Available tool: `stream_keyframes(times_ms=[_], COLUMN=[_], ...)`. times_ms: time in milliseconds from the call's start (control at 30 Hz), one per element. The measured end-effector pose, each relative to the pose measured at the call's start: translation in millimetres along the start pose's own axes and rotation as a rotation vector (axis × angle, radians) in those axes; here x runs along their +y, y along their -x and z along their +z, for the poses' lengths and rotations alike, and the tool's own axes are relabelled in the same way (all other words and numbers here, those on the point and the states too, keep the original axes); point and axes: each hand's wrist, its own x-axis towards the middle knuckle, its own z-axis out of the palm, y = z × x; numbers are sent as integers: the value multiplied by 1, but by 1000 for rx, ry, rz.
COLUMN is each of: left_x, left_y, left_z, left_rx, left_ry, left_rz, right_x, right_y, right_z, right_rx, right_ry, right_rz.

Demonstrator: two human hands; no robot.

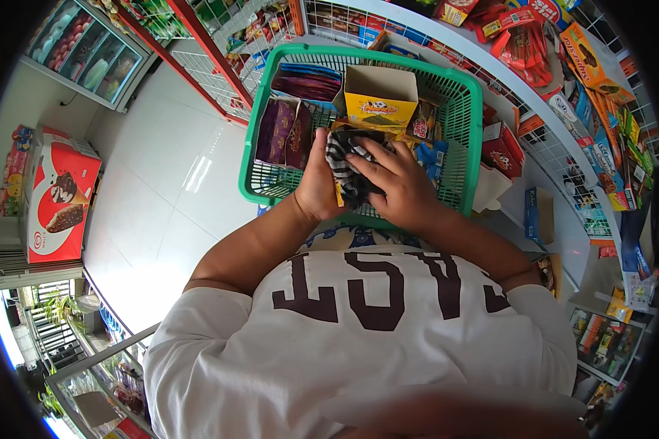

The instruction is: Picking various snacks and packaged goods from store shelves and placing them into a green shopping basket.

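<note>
My left hand [317, 184] grips a small item with a yellow edge [339, 193], mostly hidden under a striped black-and-white cloth [347, 159]. My right hand [398, 178] presses that cloth onto it with bent fingers. Both hands are over the near side of a green plastic basket [475, 110]. Inside it, a yellow snack box [381, 107] with its top open stands just beyond my hands. Purple snack packets [277, 131] sit in a carton at the left, and a box of blue and dark red packets [310, 82] is behind them. Blue packets [433, 159] lie by my right hand.
Curving along the right is a white shelf [568, 115] with wire mesh and many snacks. A blue open box [538, 217] stands on a lower level. A red mesh rack [211, 55] rises at the far left of the basket. An ice-cream freezer [63, 195] stands beyond the tiled floor [159, 181].
</note>
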Motion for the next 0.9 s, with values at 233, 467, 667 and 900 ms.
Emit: stream_keyframes(times_ms=[233,467,667,900], left_x=[22,15,9,23], left_y=[13,6,8,18], left_z=[-2,-7,0,-7], left_rx=[39,70,-85,-43], left_ry=[-22,-405,-61,-222], left_rz=[-22,-10,28,-40], right_x=[35,9,29,48], right_y=[18,-5,6,-2], right_z=[-13,-22,25,6], right_rx=[-246,93,176,419], right_ry=[287,-14,-876,-1221], right_rz=[337,211,620,658])
